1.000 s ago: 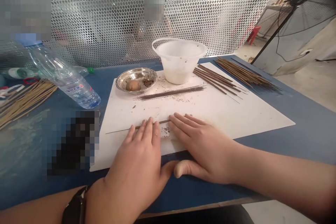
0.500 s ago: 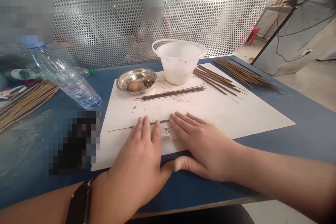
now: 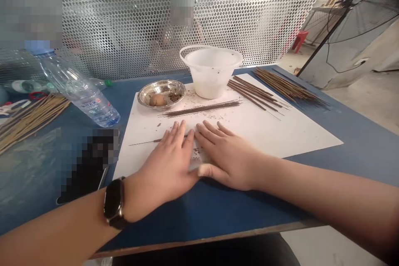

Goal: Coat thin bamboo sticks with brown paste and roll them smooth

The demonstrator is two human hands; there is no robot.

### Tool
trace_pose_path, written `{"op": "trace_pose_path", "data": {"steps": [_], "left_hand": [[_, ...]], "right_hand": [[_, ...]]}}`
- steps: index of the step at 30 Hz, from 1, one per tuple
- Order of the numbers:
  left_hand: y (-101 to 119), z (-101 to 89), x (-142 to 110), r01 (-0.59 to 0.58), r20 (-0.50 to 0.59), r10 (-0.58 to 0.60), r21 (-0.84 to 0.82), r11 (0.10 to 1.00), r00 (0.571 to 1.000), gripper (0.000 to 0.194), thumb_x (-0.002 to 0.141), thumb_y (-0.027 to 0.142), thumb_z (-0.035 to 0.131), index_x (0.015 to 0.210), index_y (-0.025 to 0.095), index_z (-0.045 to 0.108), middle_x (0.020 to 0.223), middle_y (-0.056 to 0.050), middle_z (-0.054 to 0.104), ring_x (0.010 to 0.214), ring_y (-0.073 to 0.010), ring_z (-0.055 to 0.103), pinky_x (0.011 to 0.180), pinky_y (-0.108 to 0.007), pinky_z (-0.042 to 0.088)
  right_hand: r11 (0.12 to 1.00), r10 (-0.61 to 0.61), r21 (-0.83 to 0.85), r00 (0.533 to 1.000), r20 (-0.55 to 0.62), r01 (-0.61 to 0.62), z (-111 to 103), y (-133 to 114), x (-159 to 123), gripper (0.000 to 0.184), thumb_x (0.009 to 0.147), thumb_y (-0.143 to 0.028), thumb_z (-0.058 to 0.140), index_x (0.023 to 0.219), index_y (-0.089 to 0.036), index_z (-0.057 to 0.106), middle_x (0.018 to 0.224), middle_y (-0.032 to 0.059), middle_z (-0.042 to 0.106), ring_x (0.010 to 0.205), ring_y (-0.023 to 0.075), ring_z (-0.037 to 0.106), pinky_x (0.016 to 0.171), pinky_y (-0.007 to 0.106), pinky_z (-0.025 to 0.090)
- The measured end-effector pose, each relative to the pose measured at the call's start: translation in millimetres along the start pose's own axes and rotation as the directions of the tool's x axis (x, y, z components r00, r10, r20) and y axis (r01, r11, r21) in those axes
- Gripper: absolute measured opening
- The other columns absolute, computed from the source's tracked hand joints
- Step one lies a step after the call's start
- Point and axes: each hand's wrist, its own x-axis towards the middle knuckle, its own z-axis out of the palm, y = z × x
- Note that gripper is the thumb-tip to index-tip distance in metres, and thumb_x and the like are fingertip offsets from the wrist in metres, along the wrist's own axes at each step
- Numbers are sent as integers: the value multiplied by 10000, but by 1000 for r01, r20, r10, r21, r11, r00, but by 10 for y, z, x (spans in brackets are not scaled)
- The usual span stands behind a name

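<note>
My left hand [image 3: 170,164] lies flat with fingers stretched over a brown-coated incense stick [image 3: 157,140], whose thin bare end points left. My right hand [image 3: 226,158] is flat beside it, fingers extended toward the stick's other end, which it hides. The two thumbs meet or overlap. Both hands press on a white board [image 3: 296,133] dotted with brown crumbs. Beyond them lies a row of thin dark sticks [image 3: 202,109]. A shiny metal bowl [image 3: 144,102] holds a brown lump of paste [image 3: 157,99]. Several thicker coated sticks [image 3: 249,95] rest at the board's back right.
A white plastic bucket [image 3: 210,81] stands at the back. Finished-looking brown sticks [image 3: 283,85] lie at right on the blue table [image 3: 237,212]. At left are a water bottle [image 3: 96,106], a phone [image 3: 89,166] and bare sticks [image 3: 34,122]. A perforated metal screen [image 3: 124,20] rises behind.
Both my hands have slid forward, away from me, across the board, still flat. The incense stick beneath them has shifted forward too, and less of it shows between the hands.
</note>
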Motion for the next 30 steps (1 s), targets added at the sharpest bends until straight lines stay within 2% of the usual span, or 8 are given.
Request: {"op": "trace_pose_path", "data": {"steps": [4,8,10,14,17,23,27,30], "left_hand": [[-17,-40,39,36,22,-36,22,999,999,912,1008,655,409,1619,-20,354,1733,-311,139,1606,-469,131,1256,-630,297],[107,-14,-86,35,69,-35,4,999,997,1001,974,734,391,1601,-47,378,1703,-304,255,1597,-441,223,1280,-607,287],[155,5,-101,46,91,-47,5,999,995,1031,954,745,408,1603,-54,370,1699,-301,257,1594,-437,236,1285,-598,289],[98,-3,40,72,98,-74,24,997,992,998,960,675,432,1636,-47,297,1725,-281,166,1607,-435,167,1295,-601,249],[28,-19,84,71,80,-73,31,997,994,952,980,633,426,1650,-27,276,1731,-264,159,1609,-422,170,1296,-593,252],[156,63,-237,34,14,-35,49,998,999,980,976,701,407,1609,-47,372,1695,-296,253,1577,-446,274,1264,-608,331],[131,102,-164,43,-20,-43,31,999,999,981,974,707,417,1606,-42,377,1691,-300,277,1573,-459,283,1259,-634,320],[42,68,-17,71,7,-71,-2,997,997,1100,919,801,453,1635,-25,325,1710,-283,252,1591,-456,238,1275,-623,286]], "right_hand": [[1000,-7,5,1000,-7,7,7,65,48,1053,990,-817,245,1626,15,356,1683,300,318,1598,456,225,1274,673,232],[998,-54,35,997,-54,56,10,-14,-114,1066,971,-839,278,1626,-3,371,1645,291,405,1562,449,335,1255,650,308],[997,-58,36,995,-76,61,21,-55,-142,1094,956,-859,268,1627,0,369,1636,293,416,1557,443,350,1254,636,321],[1000,26,5,999,-25,-26,34,-20,28,1106,971,-844,239,1615,47,365,1668,304,332,1589,447,259,1285,635,251],[998,62,-11,998,9,-62,19,20,107,1096,980,-831,260,1625,52,336,1687,291,293,1603,436,220,1297,619,230],[1000,5,-21,999,-49,-6,30,-123,-154,1127,947,-872,242,1600,29,415,1647,284,393,1560,447,338,1277,605,298],[998,46,-28,998,-47,-47,75,-110,-47,1135,944,-877,228,1620,23,378,1678,290,316,1591,454,249,1285,629,246],[998,65,-21,998,-1,-65,68,-23,105,1114,965,-852,250,1641,32,315,1699,290,258,1606,453,187,1291,631,218]]}}
